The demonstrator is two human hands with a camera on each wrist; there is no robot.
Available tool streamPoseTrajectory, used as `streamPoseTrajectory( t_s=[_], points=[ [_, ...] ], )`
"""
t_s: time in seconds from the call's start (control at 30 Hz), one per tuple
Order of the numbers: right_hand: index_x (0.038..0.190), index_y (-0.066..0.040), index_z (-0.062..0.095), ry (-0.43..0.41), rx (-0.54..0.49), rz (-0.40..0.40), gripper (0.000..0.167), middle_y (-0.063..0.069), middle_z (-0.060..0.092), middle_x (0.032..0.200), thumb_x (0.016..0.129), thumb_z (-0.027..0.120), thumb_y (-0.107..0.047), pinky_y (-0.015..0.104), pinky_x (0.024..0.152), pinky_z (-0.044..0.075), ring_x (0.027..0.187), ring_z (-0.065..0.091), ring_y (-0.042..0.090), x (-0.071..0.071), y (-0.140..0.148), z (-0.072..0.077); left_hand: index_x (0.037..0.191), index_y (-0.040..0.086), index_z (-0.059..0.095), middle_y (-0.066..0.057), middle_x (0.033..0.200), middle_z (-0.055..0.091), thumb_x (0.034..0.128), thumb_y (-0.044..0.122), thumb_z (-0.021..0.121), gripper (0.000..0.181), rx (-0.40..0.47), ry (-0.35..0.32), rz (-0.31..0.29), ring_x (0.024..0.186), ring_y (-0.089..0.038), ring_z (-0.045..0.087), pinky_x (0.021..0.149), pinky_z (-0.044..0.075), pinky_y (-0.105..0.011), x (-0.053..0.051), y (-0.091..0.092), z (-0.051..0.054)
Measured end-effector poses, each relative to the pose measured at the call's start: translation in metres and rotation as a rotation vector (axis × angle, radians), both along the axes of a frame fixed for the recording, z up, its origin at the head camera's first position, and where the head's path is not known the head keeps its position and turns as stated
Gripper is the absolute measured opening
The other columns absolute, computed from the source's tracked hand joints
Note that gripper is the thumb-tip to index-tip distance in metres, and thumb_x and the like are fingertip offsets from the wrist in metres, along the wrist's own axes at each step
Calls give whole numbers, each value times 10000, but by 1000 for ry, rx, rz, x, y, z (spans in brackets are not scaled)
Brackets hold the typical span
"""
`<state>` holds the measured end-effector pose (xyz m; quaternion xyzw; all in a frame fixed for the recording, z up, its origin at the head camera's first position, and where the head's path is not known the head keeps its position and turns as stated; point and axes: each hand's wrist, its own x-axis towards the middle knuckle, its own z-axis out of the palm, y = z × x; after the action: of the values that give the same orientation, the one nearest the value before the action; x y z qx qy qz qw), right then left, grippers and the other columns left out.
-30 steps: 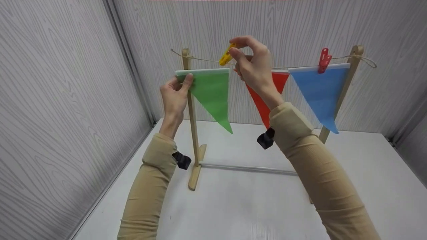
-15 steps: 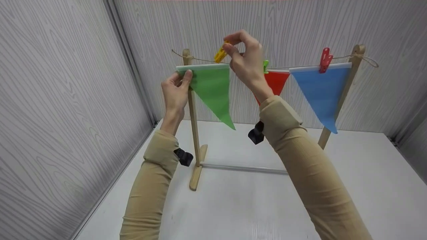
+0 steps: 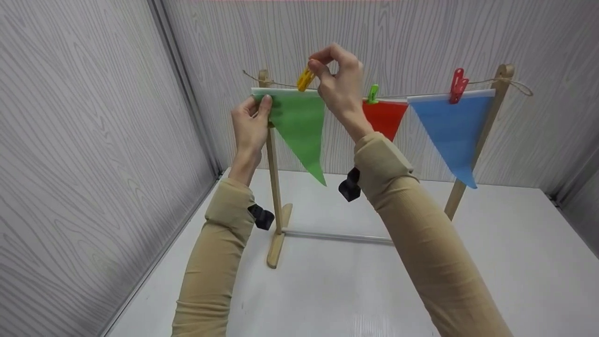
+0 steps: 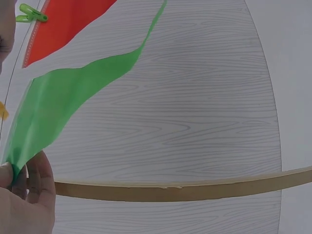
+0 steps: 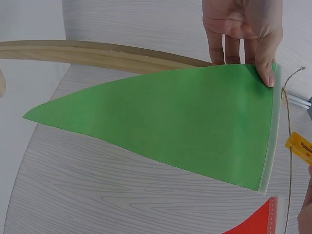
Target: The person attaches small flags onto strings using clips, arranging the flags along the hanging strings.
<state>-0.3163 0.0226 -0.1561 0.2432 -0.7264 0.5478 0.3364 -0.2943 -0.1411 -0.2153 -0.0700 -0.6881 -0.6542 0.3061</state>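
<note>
My left hand [image 3: 252, 126] pinches the upper left corner of a green pennant [image 3: 302, 126] between thumb and fingers. The pennant hangs point down, its white top edge close to the twine [image 5: 289, 185]. Above that edge, my right hand [image 3: 341, 79] pinches a yellow clothespin [image 3: 305, 79] by its upper end, tilted with its lower end at the twine. Whether its jaws are around the twine I cannot tell. In the right wrist view the clothespin [image 5: 300, 147] overlaps the twine and stands apart from the pennant's white edge.
A red pennant [image 3: 384, 117] hangs from a green clothespin [image 3: 373, 94], partly behind my right arm. Farther right, a red clothespin [image 3: 457, 86] holds a blue pennant [image 3: 456, 135]. Wooden posts [image 3: 273, 178] carry the twine, joined low down by a pale rod [image 3: 337, 236] above the white table [image 3: 318, 295].
My right hand has moved left and slightly up with the yellow clothespin, uncovering the green clothespin. My left hand has raised the green pennant a little toward the twine.
</note>
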Motion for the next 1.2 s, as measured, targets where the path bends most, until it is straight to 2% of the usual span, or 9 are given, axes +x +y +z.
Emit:
streamPoseTrajectory(
  t_s=[0.07,0.3,0.47,0.57,0.8,0.93,1.03,1.2],
  points=[
    [978,14,709,2,-6,-3,116,94,696,956,958,671,-93,193,890,467,902,599,117,-1,-1,1,1174,-44,675,-184,1095,711,1024,199,572,304,-8,6,4,845,-108,647,682,546,-196,0,0,1],
    [923,-27,719,-65,-27,-12,82,29,679,896,949,684,-96,196,930,456,897,588,105,-1,-4,2,1156,-35,682,-58,954,694,1022,201,578,291,0,23,2,762,-72,608,648,512,-202,3,0,4],
    [909,-33,722,-66,-55,-8,73,31,691,894,940,693,-93,192,984,443,905,596,110,-3,-5,3,1127,-37,688,8,870,673,1015,199,590,280,12,33,6,708,-64,586,619,495,-193,2,1,5],
    [914,-30,723,-76,-67,-8,73,37,696,904,939,694,-93,195,950,463,905,601,105,-2,-5,4,1125,-40,688,14,862,670,1014,205,592,286,13,35,9,697,-60,578,615,492,-190,2,2,5],
    [963,-41,733,-127,-50,-29,103,35,698,950,949,688,-133,224,740,509,932,606,101,0,-6,6,1136,-35,691,30,857,673,1013,201,594,283,41,23,-5,681,-58,570,603,488,-188,1,3,6],
    [965,-38,733,-134,-47,-32,107,25,689,939,948,689,-134,213,797,498,931,598,101,0,-6,7,1145,-31,689,42,856,668,1013,198,594,281,49,21,-13,679,-57,561,602,475,-189,1,3,6],
    [967,-49,736,-156,-35,-44,108,6,678,930,951,689,-144,214,782,513,918,592,94,0,-6,7,1152,-23,690,42,874,675,1014,199,593,280,50,21,-19,699,-59,579,614,487,-196,1,3,6],
    [960,-62,741,-193,-18,-46,108,-50,641,877,951,695,-159,220,655,524,889,579,87,0,-6,6,1160,-20,688,17,916,690,1016,202,589,282,47,23,-26,728,-65,601,636,503,-203,2,2,5]
  ],
)
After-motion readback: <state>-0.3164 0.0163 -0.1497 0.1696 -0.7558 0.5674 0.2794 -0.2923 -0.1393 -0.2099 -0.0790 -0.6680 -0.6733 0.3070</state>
